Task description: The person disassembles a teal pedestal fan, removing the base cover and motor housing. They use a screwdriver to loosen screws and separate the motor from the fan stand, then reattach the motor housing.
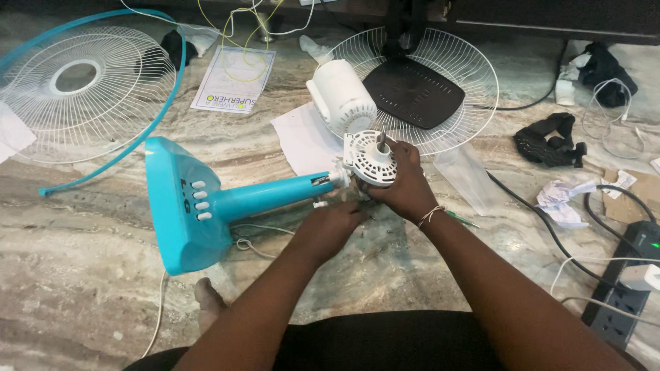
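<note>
The right hand grips the white motor by its front plate; the left hand, curled underneath, has its fingers hidden, so its grip is unclear. A slip could tip the blue fan stand left of both hands, straining the neck joint.

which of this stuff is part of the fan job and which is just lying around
In hand:
right hand grips the white motor front
left hand beneath it, by the teal fan stand
white motor cover
front grille, rear grille

Lying about:
leaflet
crumpled paper
black strap
power strip
</note>
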